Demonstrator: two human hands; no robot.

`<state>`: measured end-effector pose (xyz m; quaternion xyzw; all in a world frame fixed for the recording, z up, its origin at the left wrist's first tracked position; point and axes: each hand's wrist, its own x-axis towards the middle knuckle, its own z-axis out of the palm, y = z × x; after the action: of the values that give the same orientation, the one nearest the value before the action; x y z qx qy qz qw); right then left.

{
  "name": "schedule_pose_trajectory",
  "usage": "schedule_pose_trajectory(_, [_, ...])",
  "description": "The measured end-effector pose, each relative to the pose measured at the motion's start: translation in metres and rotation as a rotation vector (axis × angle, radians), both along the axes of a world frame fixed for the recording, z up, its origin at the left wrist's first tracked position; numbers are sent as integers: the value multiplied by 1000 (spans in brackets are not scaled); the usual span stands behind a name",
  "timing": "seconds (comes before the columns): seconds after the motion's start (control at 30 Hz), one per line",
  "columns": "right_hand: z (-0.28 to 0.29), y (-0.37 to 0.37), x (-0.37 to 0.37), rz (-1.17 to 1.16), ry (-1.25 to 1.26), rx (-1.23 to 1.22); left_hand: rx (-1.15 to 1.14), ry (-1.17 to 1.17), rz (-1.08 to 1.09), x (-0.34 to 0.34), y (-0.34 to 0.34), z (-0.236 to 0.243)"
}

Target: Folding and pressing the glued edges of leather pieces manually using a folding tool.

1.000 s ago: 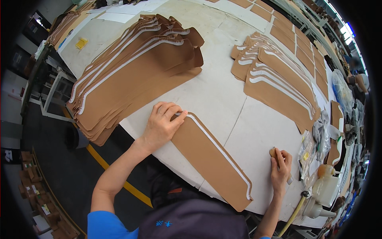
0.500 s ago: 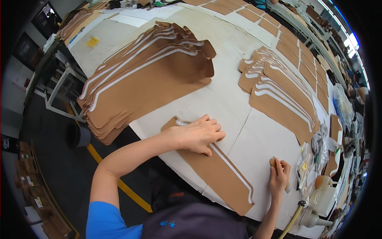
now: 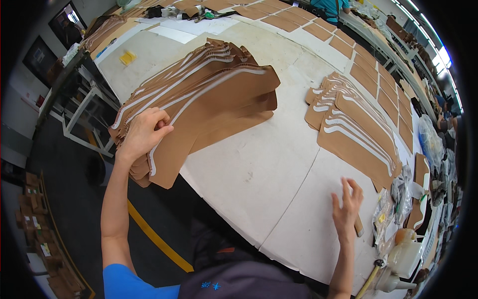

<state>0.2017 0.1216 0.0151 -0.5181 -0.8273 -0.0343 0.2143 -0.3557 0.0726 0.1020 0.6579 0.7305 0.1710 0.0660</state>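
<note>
A large stack of long brown sheets [image 3: 224,112] with curved white strips lies on the left of the table. My left hand [image 3: 143,133] is at its near left part, thumb and fingers curled at the strip edge of the top brown sheet [image 3: 172,157]. That sheet is slightly blurred, and its near end hangs past the table edge. My right hand [image 3: 347,207] is low over the right side, thumb and first fingers spread. A short tan tool [image 3: 359,226] sticks out below its outer fingers; the rest is hidden by the hand.
A smaller fanned stack of brown sheets [image 3: 356,134] lies at the right. Beyond are rows of brown panels [image 3: 366,74]. Clear plastic bags [image 3: 383,214], a white bottle [image 3: 406,256] and a yellow hose [image 3: 368,286] crowd the right edge. A yellow object [image 3: 127,58] lies far left.
The single brown sheet in front of me has left its place, and a sheet now lies askew atop the left stack. My left hand moved left to that stack; my right hand's fingers spread.
</note>
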Motion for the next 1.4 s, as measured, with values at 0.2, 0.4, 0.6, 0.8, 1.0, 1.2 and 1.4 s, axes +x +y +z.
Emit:
schedule_pose_trajectory(0.2, [-3,47,-190,597,205,-168,154,-8,-43,9,21,-32])
schedule_pose_trajectory(0.4, [-43,85,-315,431,170,-149,143,189,152,26,37,-37])
schedule_pose_trajectory(0.6, [-52,95,-349,425,136,-146,280,434,118,12,40,-66])
schedule_pose_trajectory(0.8, [-49,110,-373,377,155,-160,229,418,178,3,58,-55])
schedule_pose_trajectory(1.0, [-46,114,-361,375,165,-170,389,-218,254,-85,45,6])
schedule_pose_trajectory(1.2, [-49,96,-358,399,209,-120,122,-747,542,-246,33,-81])
schedule_pose_trajectory(1.4, [-33,73,-344,464,196,-155,166,-505,479,-261,93,-115])
